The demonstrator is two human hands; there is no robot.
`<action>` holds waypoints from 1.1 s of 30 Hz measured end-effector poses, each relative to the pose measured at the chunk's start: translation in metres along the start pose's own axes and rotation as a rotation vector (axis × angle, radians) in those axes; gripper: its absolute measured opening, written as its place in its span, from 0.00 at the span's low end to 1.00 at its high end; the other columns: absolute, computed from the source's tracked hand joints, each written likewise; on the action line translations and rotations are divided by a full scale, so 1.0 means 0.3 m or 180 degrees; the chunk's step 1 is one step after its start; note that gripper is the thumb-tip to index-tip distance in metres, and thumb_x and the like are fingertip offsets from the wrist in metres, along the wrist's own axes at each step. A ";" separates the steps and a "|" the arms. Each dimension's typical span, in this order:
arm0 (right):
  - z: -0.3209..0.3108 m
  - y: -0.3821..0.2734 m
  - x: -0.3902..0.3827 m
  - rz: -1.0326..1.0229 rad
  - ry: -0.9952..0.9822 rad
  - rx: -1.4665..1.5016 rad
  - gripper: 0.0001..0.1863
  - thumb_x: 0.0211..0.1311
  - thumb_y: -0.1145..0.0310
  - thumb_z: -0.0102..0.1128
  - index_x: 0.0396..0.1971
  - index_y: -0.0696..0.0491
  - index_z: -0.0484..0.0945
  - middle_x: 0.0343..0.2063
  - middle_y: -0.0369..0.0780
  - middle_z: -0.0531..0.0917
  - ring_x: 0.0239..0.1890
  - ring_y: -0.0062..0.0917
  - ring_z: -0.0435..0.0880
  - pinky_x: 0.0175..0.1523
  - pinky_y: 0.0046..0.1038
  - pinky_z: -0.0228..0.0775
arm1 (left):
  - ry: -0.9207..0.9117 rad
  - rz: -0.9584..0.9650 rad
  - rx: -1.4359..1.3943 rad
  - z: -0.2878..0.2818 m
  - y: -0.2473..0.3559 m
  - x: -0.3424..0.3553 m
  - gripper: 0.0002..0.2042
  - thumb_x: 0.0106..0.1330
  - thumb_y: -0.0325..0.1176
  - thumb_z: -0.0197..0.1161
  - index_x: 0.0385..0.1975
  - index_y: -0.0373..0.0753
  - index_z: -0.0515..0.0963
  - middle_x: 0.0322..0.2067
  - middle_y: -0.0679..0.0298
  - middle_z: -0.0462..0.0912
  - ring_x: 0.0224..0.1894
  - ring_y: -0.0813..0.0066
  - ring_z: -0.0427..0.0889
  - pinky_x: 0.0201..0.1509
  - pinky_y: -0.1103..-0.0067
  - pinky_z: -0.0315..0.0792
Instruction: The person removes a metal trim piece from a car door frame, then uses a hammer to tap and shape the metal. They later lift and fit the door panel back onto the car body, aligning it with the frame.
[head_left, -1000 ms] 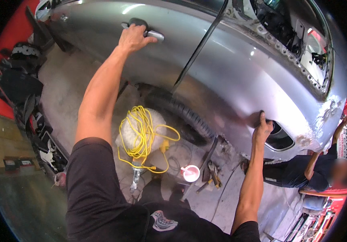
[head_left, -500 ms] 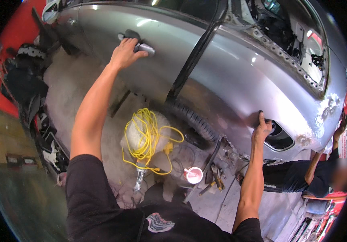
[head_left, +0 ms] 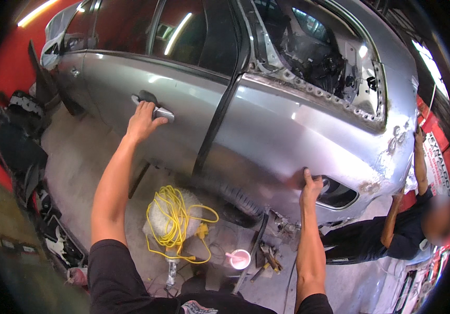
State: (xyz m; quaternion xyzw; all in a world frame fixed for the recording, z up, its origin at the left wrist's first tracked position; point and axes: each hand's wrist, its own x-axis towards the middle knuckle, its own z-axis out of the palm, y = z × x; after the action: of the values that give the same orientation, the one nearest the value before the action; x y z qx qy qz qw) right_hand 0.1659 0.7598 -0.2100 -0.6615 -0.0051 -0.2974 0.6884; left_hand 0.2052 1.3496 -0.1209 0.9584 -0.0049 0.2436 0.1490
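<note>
In front of me stands a grey car body (head_left: 266, 131) with patches of bare, sanded metal. My left hand (head_left: 144, 121) is curled over the door handle (head_left: 163, 114) of the rear door (head_left: 115, 78), its thumb along the handle's right end. Lower right, my right hand (head_left: 310, 189) grips the edge of a dark opening (head_left: 338, 194) in the rear panel. Its thumb rests on the outer metal, while its fingers are partly hidden at the opening. A dark gap separates door and panel.
Below the car are a tyre (head_left: 243, 198), a yellow cord (head_left: 170, 220) coiled on a pale round bundle, a white cup of pink paste (head_left: 239, 259) and several hand tools (head_left: 269, 259). A co-worker (head_left: 402, 230) crouches right, hands at the car's rear. Dark parts (head_left: 21, 141) pile up left.
The view has tilted up, so more windows show and the car sits lower left in the picture. Both my hands keep their places on the handle and the opening's edge.
</note>
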 end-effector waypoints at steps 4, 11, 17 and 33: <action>0.028 -0.005 -0.010 -0.0115 0.0027 0.0292 0.24 0.63 0.66 0.75 0.53 0.65 0.79 0.46 0.41 0.85 0.47 0.26 0.79 0.58 0.29 0.68 | 0.0110 0.0069 0.0033 0.024 0.001 0.008 0.32 0.63 0.57 0.70 0.55 0.36 0.74 0.63 0.51 0.75 0.74 0.47 0.62 0.67 0.56 0.70; 0.008 -0.015 -0.007 0.0011 0.0034 -0.0192 0.24 0.64 0.64 0.74 0.52 0.66 0.80 0.45 0.41 0.85 0.47 0.27 0.79 0.57 0.30 0.69 | 0.0196 0.0064 0.0085 0.080 0.006 0.057 0.32 0.65 0.56 0.69 0.58 0.36 0.72 0.63 0.52 0.74 0.75 0.44 0.60 0.68 0.56 0.69; 0.024 -0.017 -0.013 0.0024 0.0031 0.0103 0.26 0.64 0.64 0.74 0.54 0.66 0.79 0.47 0.42 0.85 0.49 0.28 0.79 0.61 0.30 0.67 | 0.0063 0.0005 0.0050 0.081 0.049 0.089 0.31 0.65 0.55 0.69 0.56 0.35 0.72 0.61 0.53 0.74 0.75 0.45 0.60 0.68 0.55 0.70; 0.026 -0.017 0.005 0.0110 0.0049 0.0349 0.26 0.61 0.62 0.77 0.51 0.65 0.80 0.46 0.42 0.85 0.48 0.27 0.80 0.57 0.31 0.69 | 0.0390 0.0065 0.0165 0.150 0.062 0.090 0.32 0.68 0.50 0.68 0.62 0.32 0.70 0.66 0.49 0.71 0.75 0.41 0.60 0.71 0.56 0.67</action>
State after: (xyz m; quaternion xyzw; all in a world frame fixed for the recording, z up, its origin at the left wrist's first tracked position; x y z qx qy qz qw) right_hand 0.1679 0.7668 -0.2037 -0.6205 -0.0047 -0.2899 0.7286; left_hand 0.2485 1.3207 -0.1405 0.9451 0.0008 0.3034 0.1217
